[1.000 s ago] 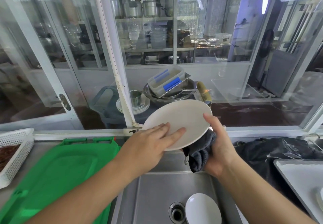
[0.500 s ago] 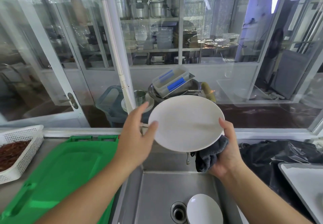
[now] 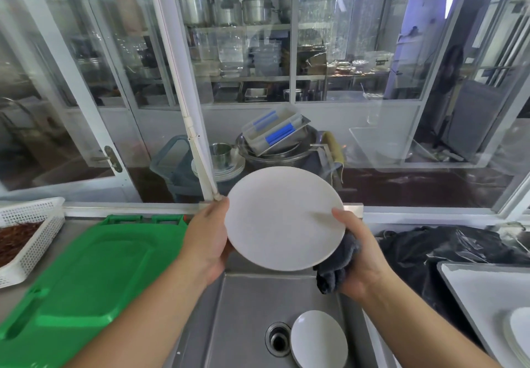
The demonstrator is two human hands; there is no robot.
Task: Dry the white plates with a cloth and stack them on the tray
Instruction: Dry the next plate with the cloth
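I hold a white plate (image 3: 282, 218) tilted up over the sink (image 3: 246, 310), its face toward me. My left hand (image 3: 208, 238) grips its left rim, thumb in front and fingers behind. My right hand (image 3: 358, 250) grips the right rim with the thumb on the face, and holds a dark grey cloth (image 3: 337, 267) bunched against the plate's back. A second white plate (image 3: 318, 337) lies in the sink beside the drain. At the right edge a white tray (image 3: 473, 284) carries stacked white plates (image 3: 520, 336).
A green tray (image 3: 86, 276) lies left of the sink, with a white basket (image 3: 31, 241) of reddish-brown contents beyond it. A black plastic bag (image 3: 430, 250) sits right of the sink. A white pipe (image 3: 183, 103) and glass windows stand directly behind.
The plate has tipped up from nearly flat to facing me. My left hand slid off the plate's face to grip its left rim. The view shifted slightly left.
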